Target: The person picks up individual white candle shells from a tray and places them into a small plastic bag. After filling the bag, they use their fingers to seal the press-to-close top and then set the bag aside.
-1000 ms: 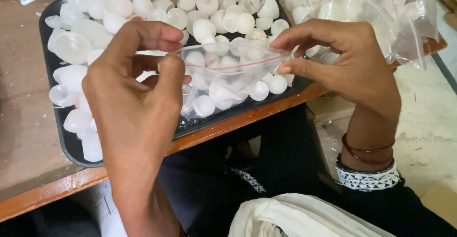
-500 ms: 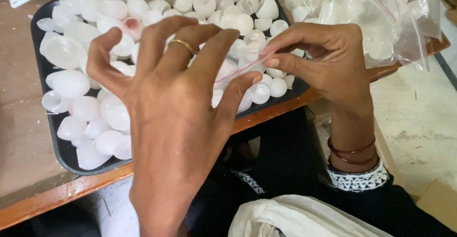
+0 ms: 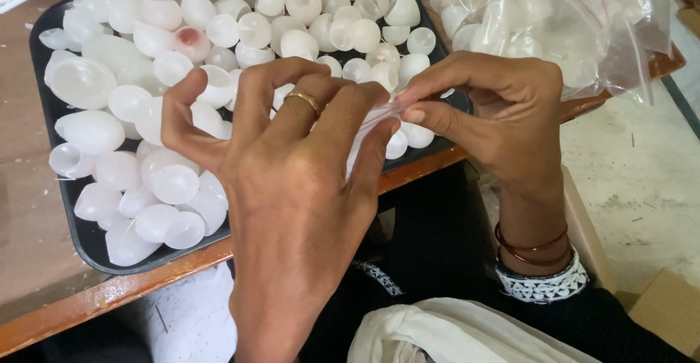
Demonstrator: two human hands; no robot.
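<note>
both hands have come closer: the left hand (image 3: 292, 181) and right hand (image 3: 496, 115) now pinch the small clear bag (image 3: 372, 126) between the fingertips, over the tray (image 3: 87, 239).

Left hand (image 3: 292, 188): gold ring (image 3: 303, 100) on one finger. Right hand (image 3: 503, 115): thin reddish bangles (image 3: 532, 245), black-and-white patterned cuff (image 3: 543, 286), dark sleeve (image 3: 583, 326).

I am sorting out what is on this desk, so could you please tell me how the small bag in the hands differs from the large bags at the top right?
The small clear bag is pinched between the left hand and right hand; the large clear bags lie untouched on the table. The small bag looks flat; the large bags bulge with white pieces. Both are transparent plastic.
</note>
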